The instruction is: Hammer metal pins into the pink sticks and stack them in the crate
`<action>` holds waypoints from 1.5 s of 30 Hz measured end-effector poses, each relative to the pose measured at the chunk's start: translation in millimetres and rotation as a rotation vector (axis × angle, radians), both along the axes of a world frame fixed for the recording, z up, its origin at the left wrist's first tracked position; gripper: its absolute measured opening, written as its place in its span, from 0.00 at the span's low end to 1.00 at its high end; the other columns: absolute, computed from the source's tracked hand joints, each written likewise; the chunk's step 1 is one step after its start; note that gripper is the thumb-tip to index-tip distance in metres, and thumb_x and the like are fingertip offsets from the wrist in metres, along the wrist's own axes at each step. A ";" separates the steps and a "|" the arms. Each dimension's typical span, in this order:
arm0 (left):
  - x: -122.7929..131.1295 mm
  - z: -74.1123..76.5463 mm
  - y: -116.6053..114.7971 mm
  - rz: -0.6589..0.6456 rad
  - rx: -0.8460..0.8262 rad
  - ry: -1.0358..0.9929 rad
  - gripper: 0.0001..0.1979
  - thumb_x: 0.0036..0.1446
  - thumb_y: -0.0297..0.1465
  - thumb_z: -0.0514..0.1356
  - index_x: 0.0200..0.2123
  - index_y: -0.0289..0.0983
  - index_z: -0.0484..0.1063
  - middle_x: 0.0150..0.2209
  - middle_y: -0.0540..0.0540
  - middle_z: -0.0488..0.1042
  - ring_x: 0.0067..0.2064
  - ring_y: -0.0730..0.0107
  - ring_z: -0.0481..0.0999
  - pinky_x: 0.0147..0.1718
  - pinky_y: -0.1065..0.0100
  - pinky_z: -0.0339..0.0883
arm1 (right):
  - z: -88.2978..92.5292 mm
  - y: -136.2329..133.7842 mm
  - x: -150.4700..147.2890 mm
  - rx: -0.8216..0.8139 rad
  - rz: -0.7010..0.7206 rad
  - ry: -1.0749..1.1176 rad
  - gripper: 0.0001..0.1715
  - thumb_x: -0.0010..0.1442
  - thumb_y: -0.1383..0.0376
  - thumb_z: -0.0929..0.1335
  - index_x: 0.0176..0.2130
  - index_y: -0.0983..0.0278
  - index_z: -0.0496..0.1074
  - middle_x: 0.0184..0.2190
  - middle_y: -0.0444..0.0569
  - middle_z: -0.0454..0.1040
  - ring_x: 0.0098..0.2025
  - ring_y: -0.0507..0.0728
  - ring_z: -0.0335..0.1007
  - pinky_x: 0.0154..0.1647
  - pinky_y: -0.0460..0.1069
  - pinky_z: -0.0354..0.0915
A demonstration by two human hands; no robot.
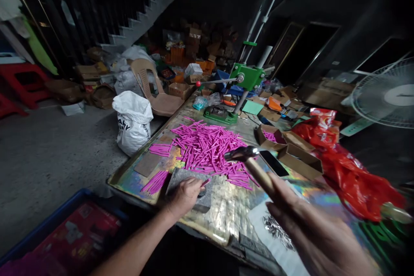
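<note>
My left hand is closed on a small pink stick, which it holds over a grey block at the table's near edge. In my right hand is a hammer, gripped by its wooden handle and raised above the table, its metal head up and to the left. A large heap of pink sticks lies behind the block. Two smaller bunches lie to the left, one beside a flat brown piece. White sheeting with small metal pieces lies below my right hand.
A green hand press stands at the table's far end. On the right are a phone, open cardboard boxes, red plastic bags and a fan. A white sack and a beige chair stand left of the table.
</note>
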State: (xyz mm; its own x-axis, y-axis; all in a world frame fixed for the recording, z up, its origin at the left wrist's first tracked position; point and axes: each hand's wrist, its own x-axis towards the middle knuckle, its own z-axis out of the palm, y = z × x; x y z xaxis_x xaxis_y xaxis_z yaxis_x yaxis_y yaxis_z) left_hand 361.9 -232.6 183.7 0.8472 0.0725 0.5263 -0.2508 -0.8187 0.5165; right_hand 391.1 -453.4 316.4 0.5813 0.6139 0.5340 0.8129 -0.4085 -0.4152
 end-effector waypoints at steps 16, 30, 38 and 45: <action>-2.0 -1.5 -1.0 0.022 0.026 0.023 0.12 0.54 0.22 0.50 0.22 0.35 0.66 0.21 0.49 0.68 0.25 0.73 0.68 0.25 0.73 0.61 | -17.3 3.9 2.1 -0.105 -0.018 0.124 0.26 0.55 0.62 0.61 0.55 0.58 0.59 0.44 0.49 0.73 0.41 0.57 0.71 0.37 0.46 0.68; -21.5 14.5 33.8 0.256 -0.283 0.101 0.10 0.52 0.27 0.50 0.22 0.36 0.66 0.18 0.54 0.63 0.22 0.77 0.62 0.23 0.76 0.56 | -128.9 -2.0 3.5 0.151 -0.360 1.030 0.32 0.52 0.53 0.62 0.52 0.66 0.62 0.10 0.39 0.64 0.11 0.52 0.61 0.08 0.44 0.55; -51.9 14.6 101.5 0.481 0.036 0.512 0.10 0.51 0.26 0.50 0.22 0.36 0.68 0.20 0.52 0.68 0.24 0.74 0.65 0.24 0.75 0.55 | -185.5 -16.7 21.1 -0.017 -0.433 1.037 0.33 0.49 0.51 0.61 0.49 0.69 0.64 0.27 0.50 0.76 0.31 0.60 0.73 0.27 0.49 0.66; -52.0 -9.6 102.5 0.479 0.169 0.624 0.07 0.49 0.25 0.53 0.27 0.36 0.72 0.26 0.44 0.74 0.30 0.67 0.72 0.29 0.70 0.60 | -198.0 -21.6 23.2 -0.427 -0.457 0.547 0.33 0.51 0.52 0.54 0.46 0.70 0.66 0.41 0.62 0.72 0.41 0.66 0.69 0.39 0.56 0.64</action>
State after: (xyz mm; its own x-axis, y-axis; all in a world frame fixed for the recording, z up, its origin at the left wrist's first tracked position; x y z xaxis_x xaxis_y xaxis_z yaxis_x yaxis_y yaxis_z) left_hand 309.9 -130.2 174.1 0.8859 0.4639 0.0019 0.4413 -0.8439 0.3051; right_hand 414.2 -474.9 118.4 0.9325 0.3399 -0.1222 0.2567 -0.8615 -0.4381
